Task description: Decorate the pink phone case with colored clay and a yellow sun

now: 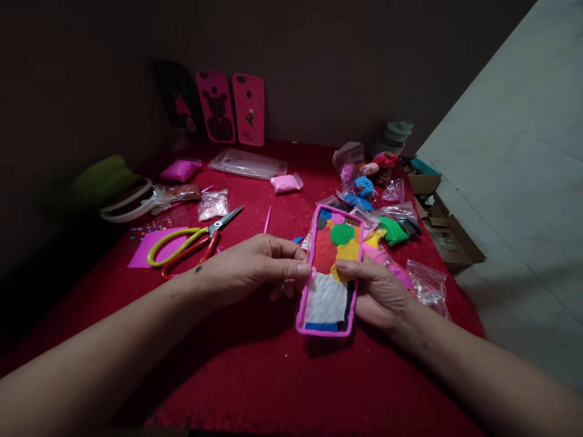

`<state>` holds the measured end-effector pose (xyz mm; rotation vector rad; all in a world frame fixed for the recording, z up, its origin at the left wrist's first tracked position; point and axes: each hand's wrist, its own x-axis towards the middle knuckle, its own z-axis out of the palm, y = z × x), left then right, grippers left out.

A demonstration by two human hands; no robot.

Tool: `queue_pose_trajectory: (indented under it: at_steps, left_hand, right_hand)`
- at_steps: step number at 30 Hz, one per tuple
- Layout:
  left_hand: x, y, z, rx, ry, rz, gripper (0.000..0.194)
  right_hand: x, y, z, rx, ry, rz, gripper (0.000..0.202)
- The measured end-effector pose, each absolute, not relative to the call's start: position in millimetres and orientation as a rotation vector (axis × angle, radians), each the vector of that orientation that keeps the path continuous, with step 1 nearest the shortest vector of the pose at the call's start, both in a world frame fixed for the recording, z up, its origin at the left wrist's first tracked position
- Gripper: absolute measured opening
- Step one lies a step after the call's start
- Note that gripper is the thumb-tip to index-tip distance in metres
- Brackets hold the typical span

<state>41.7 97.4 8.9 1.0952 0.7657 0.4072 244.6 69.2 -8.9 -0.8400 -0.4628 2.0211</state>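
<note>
A phone case (325, 297) with a pink clay rim is held upright above the red cloth. Inside the rim lie patches of white, red, yellow, green, orange, blue and black clay. My right hand (380, 291) grips the case's right side, its thumb on the yellow patch and its fingers behind. My left hand (259, 267) pinches the left rim between thumb and fingers, about halfway up. Scissors (200, 240) with yellow and red handles lie left of my left hand, partly on a pink sheet (141, 254). A thin pink stick (268, 220) lies beyond that hand.
Decorated cases (248, 109) lean against the back wall, with clear cases (250, 164) lying before them. Bagged clay (394, 230) is heaped at the right, and a pink packet (286, 182) sits mid-table. Cardboard boxes (455, 237) stand beyond the right edge.
</note>
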Motion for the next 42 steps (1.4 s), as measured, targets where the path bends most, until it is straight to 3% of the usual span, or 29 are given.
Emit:
queue_pose_trajectory:
  at_steps: [5, 15, 20, 30, 42]
  left_hand:
    - [44.8, 94.0, 12.7, 1.172, 0.865, 0.409, 0.018]
    - [44.5, 93.4, 12.0, 1.172, 0.815, 0.472, 0.021]
    - [43.4, 94.7, 6.5, 1.103, 0.778, 0.638, 0.013]
    - [44.6, 94.3, 5.9, 1.053, 0.744, 0.638, 0.013]
    - [44.6, 95.9, 5.0, 1.041, 0.727, 0.612, 0.015]
  right_hand:
    - [244.1, 67.1, -9.1, -0.863, -0.520, 2.031, 0.034]
    - [245.3, 67.4, -8.9, -0.868, -0.428, 2.073, 0.056]
    - [246.3, 67.9, -11.2, -0.830, -0.350, 2.136, 0.047]
    - [247.1, 66.5, -13.4, -0.799, -0.376, 2.165, 0.033]
    - [244.5, 65.8, -11.0, -0.774, -0.406, 2.156, 0.056]
